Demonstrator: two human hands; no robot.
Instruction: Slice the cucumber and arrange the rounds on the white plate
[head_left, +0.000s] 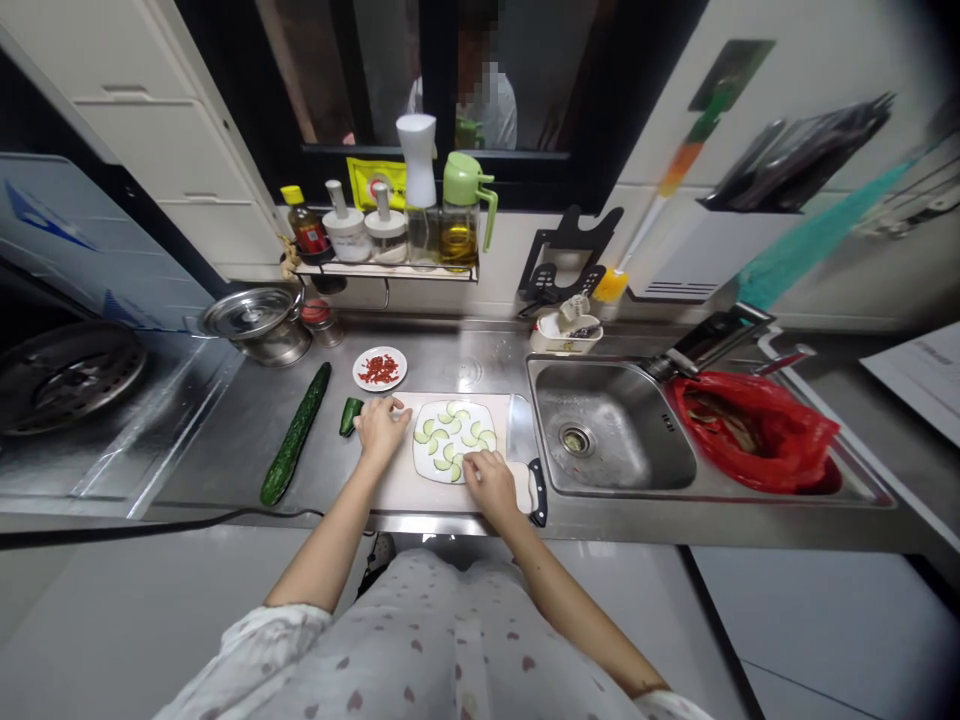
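Note:
A white plate with several cucumber slices arranged in a ring sits on a pale cutting board. My right hand rests at the plate's near right edge, fingers pinched on a slice there. Fingers curled, my left hand lies on the board just left of the plate; whether it holds anything is hidden. A short cucumber end is beside my left hand, and a whole cucumber lies further left. A cleaver with a black handle lies on the board's right side.
A small dish of red chillies stands behind the board. To the right are the steel sink and a red bag of scraps. A lidded steel pot and a shelf of condiment bottles are at the back left.

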